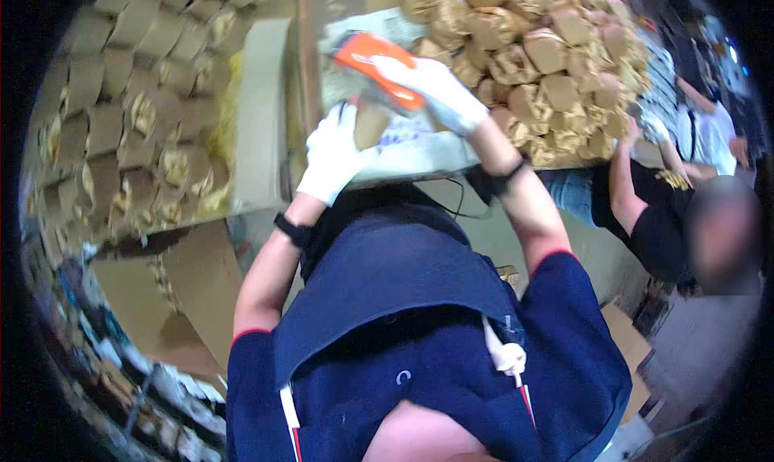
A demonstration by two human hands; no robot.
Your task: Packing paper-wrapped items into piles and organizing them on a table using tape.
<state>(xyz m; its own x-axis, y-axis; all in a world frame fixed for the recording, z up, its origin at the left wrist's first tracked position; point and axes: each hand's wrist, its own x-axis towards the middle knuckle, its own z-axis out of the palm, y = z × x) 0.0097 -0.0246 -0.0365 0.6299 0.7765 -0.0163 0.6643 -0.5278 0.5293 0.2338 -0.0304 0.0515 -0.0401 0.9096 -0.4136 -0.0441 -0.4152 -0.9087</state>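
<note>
My right hand [439, 91], in a white glove, grips a bright orange hand-held tool [375, 59] with a dark end. Motion blurs the tool, so its exact kind is unclear. It is tilted above the bench, just beyond my left hand [334, 151], also white-gloved. Between the left thumb and fingers is a tan, paper-wrapped piece [372, 125], partly hidden under the tool. White printed paper [407, 131] lies beside that piece on the bench.
Many brown-paper-wrapped pieces [516, 63] are heaped at the far right. Cardboard-wrapped pieces [137, 99] fill the left side, behind an upright cardboard flap [262, 111]. An open cardboard box [173, 293] stands lower left. Another person [645, 208] works at the right.
</note>
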